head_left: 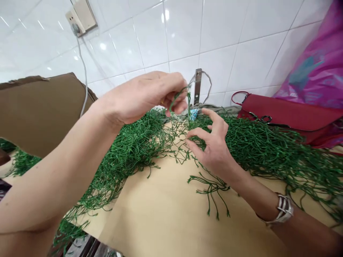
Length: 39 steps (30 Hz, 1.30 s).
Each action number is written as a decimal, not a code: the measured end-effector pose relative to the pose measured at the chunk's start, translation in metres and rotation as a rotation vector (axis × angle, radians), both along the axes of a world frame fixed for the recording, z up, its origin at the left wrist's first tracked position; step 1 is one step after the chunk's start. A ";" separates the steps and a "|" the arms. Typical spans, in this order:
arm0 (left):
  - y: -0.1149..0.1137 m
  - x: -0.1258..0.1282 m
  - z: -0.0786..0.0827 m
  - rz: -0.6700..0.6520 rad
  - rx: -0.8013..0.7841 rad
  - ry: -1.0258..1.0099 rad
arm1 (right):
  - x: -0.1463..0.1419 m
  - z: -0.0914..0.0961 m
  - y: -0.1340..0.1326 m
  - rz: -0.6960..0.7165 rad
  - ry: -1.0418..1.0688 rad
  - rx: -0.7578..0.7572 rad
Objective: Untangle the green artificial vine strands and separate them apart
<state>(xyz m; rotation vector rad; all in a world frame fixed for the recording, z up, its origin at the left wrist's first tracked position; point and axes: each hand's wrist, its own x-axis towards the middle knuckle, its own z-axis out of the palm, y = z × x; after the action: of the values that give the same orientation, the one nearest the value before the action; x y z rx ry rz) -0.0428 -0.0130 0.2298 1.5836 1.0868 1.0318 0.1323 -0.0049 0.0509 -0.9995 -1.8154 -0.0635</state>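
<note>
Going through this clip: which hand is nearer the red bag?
Right. The right hand is a little left of the red bag and lower in view. The left hand is farther left of the bag, pinching a green strand.

Low on the white tiled wall (150,39) stood a steel bracket (197,85), and high at its left sat a wall socket (80,19) with a plug, its pale cable (85,78) dropping down the wall. Left of the wall's foot lay a brown padded object (40,110). At its right, a red handbag (284,110) sat beneath a draped magenta sheet (313,60).
</note>
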 end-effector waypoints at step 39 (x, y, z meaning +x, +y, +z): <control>0.075 -0.108 -0.010 0.547 0.409 -0.816 | 0.072 -0.043 0.070 -0.177 0.024 -0.508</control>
<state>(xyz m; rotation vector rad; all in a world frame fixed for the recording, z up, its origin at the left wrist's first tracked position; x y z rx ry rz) -0.1503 0.0618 0.2198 0.9564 0.7493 2.1365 0.2043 0.0649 0.0075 -1.5066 -1.7530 0.3150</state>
